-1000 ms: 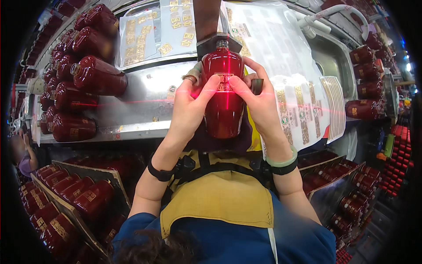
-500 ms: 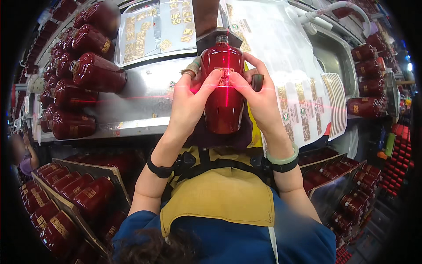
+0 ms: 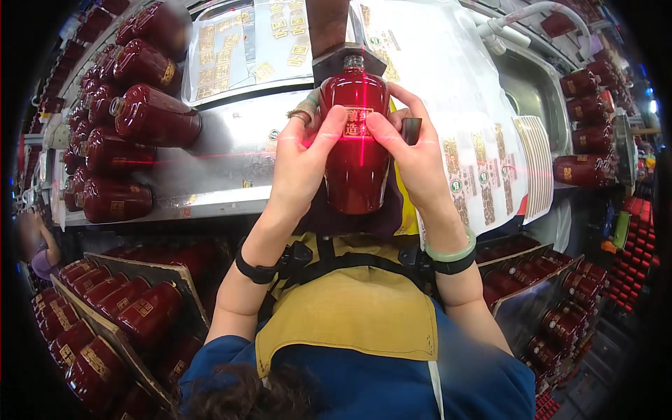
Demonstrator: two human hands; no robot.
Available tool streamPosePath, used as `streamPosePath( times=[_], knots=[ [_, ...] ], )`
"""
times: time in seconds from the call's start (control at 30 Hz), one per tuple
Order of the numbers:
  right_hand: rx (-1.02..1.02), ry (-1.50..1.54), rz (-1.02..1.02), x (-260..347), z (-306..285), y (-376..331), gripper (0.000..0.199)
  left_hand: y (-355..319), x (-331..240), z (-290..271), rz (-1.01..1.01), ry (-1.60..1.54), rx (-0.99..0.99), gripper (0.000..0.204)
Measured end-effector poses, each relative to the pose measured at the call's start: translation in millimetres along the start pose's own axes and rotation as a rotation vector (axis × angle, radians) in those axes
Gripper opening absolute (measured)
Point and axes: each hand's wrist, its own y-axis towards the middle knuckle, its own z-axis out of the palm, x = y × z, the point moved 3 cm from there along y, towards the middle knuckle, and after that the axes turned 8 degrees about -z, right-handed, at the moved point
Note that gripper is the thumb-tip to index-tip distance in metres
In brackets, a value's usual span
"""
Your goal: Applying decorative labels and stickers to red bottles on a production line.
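A glossy dark red bottle (image 3: 355, 178) lies in front of me, its clear threaded neck pointing away. My left hand (image 3: 302, 150) wraps its left side, and the thumb rests on the left part of a small gold decal (image 3: 358, 122). From the other side my right hand (image 3: 413, 143) grips the bottle, its thumb at the decal's right edge. Red laser lines cross on the bottle at the decal. Tape or a cloth cover wraps a left finger, and a dark band or piece (image 3: 411, 130) shows at a right finger. The fingertips behind the bottle are hidden.
Several red bottles (image 3: 157, 115) crowd the left of the metal bench (image 3: 231, 150). Beyond lies a tray (image 3: 248, 59) of gold decals. White decal sheets (image 3: 455, 91) cover the right, beside a sink (image 3: 532, 84). Wooden crates (image 3: 183, 280) of bottles flank me; another person (image 3: 45, 245) is far left.
Both thumbs have shifted slightly apart over the decal, so more of its gold characters show. The bottle stays in place between my hands.
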Motion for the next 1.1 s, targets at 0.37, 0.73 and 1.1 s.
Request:
streamPosePath(
  times=[0.37,0.73,1.1],
  knots=[
    [-0.002,-0.010,-0.004,-1.2,-0.4,0.0,0.070,-0.5,1.1,-1.3,0.032,0.057,0.001,0.053],
    [0.008,-0.003,0.005,0.5,-0.8,0.3,0.069,0.5,-1.5,-2.6,-0.002,0.065,-0.009,0.050],
    [-0.019,-0.075,-0.085,44.7,-11.9,-27.3,0.029,-3.5,-0.2,-6.7,0.007,0.075,0.077,0.066]
  ],
)
